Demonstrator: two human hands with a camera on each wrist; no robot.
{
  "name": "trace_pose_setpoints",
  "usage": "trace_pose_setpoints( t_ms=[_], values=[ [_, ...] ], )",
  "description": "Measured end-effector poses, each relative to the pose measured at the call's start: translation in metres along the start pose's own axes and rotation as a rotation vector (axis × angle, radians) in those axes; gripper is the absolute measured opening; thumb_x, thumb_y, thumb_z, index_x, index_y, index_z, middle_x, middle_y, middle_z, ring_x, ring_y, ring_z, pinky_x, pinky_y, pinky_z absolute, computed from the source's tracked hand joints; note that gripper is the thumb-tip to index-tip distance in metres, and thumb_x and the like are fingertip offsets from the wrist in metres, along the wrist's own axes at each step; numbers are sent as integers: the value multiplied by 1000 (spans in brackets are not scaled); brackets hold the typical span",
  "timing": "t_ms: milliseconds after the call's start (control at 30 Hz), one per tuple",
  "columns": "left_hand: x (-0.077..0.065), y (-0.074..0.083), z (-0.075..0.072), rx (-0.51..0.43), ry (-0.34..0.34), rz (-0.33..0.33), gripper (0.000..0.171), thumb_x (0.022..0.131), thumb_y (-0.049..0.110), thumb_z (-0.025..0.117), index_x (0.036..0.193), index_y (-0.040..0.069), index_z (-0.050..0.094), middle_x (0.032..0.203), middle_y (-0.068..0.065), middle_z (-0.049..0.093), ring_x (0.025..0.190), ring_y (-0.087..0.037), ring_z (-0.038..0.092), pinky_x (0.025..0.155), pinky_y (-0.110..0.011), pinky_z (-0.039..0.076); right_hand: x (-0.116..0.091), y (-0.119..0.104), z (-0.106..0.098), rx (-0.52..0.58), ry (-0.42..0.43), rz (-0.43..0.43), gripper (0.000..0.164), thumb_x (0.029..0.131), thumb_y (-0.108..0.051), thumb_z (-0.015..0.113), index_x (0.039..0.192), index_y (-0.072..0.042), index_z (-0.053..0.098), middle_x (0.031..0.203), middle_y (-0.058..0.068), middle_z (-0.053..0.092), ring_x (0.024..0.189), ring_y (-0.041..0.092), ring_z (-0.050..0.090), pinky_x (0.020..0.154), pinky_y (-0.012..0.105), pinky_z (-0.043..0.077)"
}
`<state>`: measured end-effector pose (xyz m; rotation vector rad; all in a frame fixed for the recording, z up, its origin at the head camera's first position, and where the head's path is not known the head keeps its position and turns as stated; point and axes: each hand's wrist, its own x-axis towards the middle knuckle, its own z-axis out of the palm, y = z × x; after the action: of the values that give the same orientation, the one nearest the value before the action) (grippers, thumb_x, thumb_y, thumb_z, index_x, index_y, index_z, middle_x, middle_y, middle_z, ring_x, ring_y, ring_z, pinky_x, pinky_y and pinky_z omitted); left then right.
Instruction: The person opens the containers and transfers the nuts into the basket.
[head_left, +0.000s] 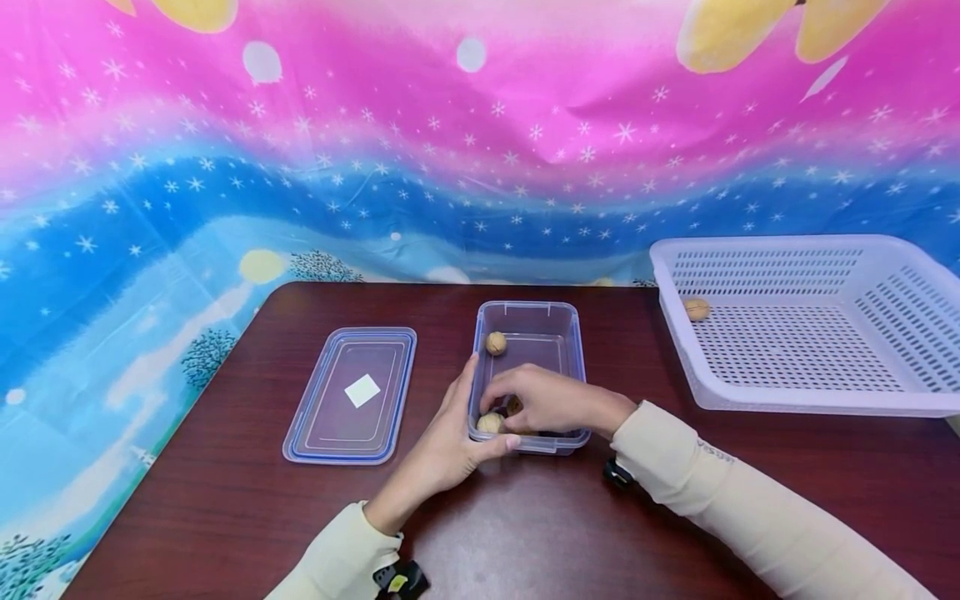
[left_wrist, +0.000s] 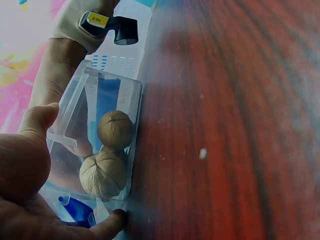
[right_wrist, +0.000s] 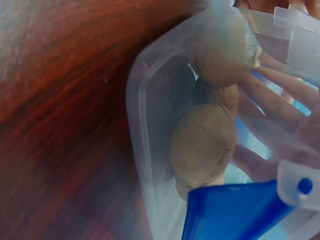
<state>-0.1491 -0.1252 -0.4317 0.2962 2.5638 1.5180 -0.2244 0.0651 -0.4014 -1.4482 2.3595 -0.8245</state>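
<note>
"Two hands at one clear box (head_left: pixel 534 320): condition of each?"

"My left hand (head_left: pixel 452 446) braces the near left corner, fingers extended along the wall, thumb spread wide of them at the near rim. My right hand (head_left: pixel 551 397) dips inside, fingers bent downward among the walnuts (head_left: pixel 491 423); whether they pinch one, I cannot tell."

"Orientation?"

"The box stands upright, mouth up, long axis running directly away from me. One walnut (head_left: pixel 496 342) lies toward the far left corner; others sit at the near end."

"Edges and working room?"

"The far rim stands near the table's (head_left: pixel 487 533) back edge; tabletop extends from the near end toward me. To the left, across a strip of it, the lid (head_left: pixel 349 365) lies flat, white label (head_left: pixel 362 390) visible, its far end leaning rightward. To the right, past another strip, a white basket (head_left: pixel 810 397) lies lengthwise across, one walnut (head_left: pixel 697 309) at its left end."
</note>
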Motion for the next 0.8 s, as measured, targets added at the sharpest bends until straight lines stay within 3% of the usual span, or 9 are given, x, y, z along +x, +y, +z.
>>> trace_pose_setpoints(
  t_ms=[400, 800],
  values=[
    [-1, 1, 0, 14, 7, -11, 118, 87, 36, 86, 171, 24, 3, 172, -16, 22, 152, -36, 36, 122, -56, 32, 3, 0, 4, -102, -19, 13, 25, 84, -7, 79, 107, -16, 78, 97, -9, 76, 88, 11, 66, 83, 27, 51],
    [-1, 0, 0, 10, 5, -20, 118, 87, 37, 86, 171, 25, 3, 172, -15, 23, 152, -36, 37, 121, -58, 33, 4, -2, 4, -81, -40, 73, 25, 83, -10, 80, 105, -20, 78, 91, -14, 73, 82, 10, 64, 79, 26, 47]
  ],
)
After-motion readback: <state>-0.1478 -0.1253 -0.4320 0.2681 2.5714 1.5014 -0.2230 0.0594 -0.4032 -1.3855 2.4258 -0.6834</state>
